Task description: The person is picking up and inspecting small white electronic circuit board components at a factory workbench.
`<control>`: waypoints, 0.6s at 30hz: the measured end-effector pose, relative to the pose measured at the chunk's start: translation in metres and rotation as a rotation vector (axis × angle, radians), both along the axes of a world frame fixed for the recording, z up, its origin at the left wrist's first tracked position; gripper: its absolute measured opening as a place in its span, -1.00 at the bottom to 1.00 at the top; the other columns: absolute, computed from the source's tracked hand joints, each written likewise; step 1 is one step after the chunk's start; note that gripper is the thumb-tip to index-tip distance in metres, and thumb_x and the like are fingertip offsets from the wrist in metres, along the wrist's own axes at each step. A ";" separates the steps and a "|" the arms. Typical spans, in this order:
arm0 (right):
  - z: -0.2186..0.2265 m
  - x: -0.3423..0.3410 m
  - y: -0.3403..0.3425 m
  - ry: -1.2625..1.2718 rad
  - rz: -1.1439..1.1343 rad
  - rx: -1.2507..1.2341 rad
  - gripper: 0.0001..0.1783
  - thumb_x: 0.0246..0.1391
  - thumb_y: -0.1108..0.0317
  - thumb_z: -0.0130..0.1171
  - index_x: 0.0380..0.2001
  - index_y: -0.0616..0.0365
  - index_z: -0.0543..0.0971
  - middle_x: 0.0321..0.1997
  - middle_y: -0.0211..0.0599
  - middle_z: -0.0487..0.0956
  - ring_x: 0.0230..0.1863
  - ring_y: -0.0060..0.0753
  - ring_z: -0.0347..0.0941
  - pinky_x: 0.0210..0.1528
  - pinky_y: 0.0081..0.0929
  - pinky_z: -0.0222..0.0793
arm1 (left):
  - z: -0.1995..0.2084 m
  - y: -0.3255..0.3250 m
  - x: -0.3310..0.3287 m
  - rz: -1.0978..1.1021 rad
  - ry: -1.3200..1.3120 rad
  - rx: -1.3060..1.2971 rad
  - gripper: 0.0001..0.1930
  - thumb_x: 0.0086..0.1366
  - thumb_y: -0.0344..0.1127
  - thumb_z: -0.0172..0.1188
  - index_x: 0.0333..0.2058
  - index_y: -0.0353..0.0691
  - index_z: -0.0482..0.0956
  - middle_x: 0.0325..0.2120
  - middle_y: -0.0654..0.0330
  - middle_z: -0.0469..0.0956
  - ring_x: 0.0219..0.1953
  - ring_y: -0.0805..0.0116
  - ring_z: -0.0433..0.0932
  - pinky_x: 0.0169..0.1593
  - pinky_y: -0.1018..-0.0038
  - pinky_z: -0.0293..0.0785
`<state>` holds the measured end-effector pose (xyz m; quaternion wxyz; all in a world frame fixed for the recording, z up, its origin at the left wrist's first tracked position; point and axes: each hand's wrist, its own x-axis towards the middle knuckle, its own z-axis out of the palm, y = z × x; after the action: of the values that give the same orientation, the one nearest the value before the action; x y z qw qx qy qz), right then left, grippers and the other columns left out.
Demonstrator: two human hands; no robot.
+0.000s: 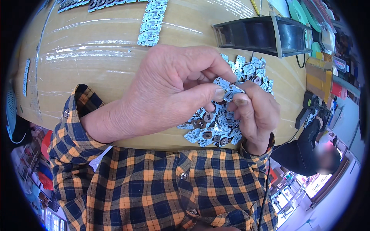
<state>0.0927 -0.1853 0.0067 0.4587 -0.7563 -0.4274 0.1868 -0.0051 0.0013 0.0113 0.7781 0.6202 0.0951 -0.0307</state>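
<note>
Over a loose pile of small circuit boards [206, 134], both hands meet at two small white circuit boards [233, 91] with black parts on them. My left hand [169, 82] pinches one board between thumb and fingers. Thumb and finger of my right hand [258, 109] grip the other at its right side. The two boards touch or overlap; whether they are joined I cannot tell. Some boards in the pile carry a dark round piece, and the hands hide part of the pile.
A column of boards [150, 29] lies at the far middle, with rows of dark round parts [104, 4] beyond. One thin strip [26, 77] is at the left. A black curved housing [266, 36] stands far right, near a cardboard box [319, 79]. Another person [298, 156] is at right.
</note>
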 end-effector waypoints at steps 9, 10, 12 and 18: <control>0.001 -0.006 -0.005 0.826 -0.063 0.119 -0.65 0.32 0.27 0.02 -0.53 0.25 0.47 -0.72 -0.45 0.41 -0.77 -0.75 0.19 -0.72 -0.70 0.04 | 0.003 0.004 0.000 -0.080 0.045 -0.304 -0.78 0.23 -0.56 0.23 -0.12 -0.41 0.58 -0.38 0.08 0.63 -0.39 0.48 0.65 -0.33 0.64 0.63; -0.001 -0.007 -0.003 1.105 -0.026 0.240 -0.60 0.34 0.24 -0.03 -0.56 0.22 0.44 -0.72 -0.47 0.41 -0.78 -0.81 0.14 -0.74 -0.74 -0.01 | 0.002 0.004 -0.001 -0.069 0.045 -0.301 -0.78 0.23 -0.56 0.23 -0.12 -0.41 0.58 -0.38 0.08 0.63 -0.39 0.48 0.65 -0.33 0.64 0.63; 0.001 -0.010 0.002 1.113 -0.020 0.217 -0.58 0.35 0.21 -0.04 -0.58 0.21 0.43 -0.74 -0.45 0.39 -0.80 -0.79 0.11 -0.76 -0.73 -0.05 | -0.001 0.004 -0.003 0.002 0.069 -0.432 -0.77 0.22 -0.56 0.26 -0.12 -0.41 0.59 -0.40 0.09 0.64 -0.43 0.48 0.64 -0.33 0.64 0.63; -0.002 -0.009 0.003 0.962 -0.212 0.185 -0.59 0.34 0.21 -0.01 -0.56 0.22 0.46 -0.74 -0.49 0.40 -0.79 -0.83 0.13 -0.74 -0.76 -0.07 | -0.007 -0.001 -0.003 0.104 -0.277 0.066 -0.77 0.20 -0.61 0.23 -0.15 -0.35 0.61 -0.46 0.19 0.58 -0.37 0.46 0.65 -0.35 0.67 0.55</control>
<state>0.0834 -0.1819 0.0044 0.6855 -0.5800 -0.1029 0.4279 -0.0079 0.0002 0.0045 0.7636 0.6378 0.0199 0.0988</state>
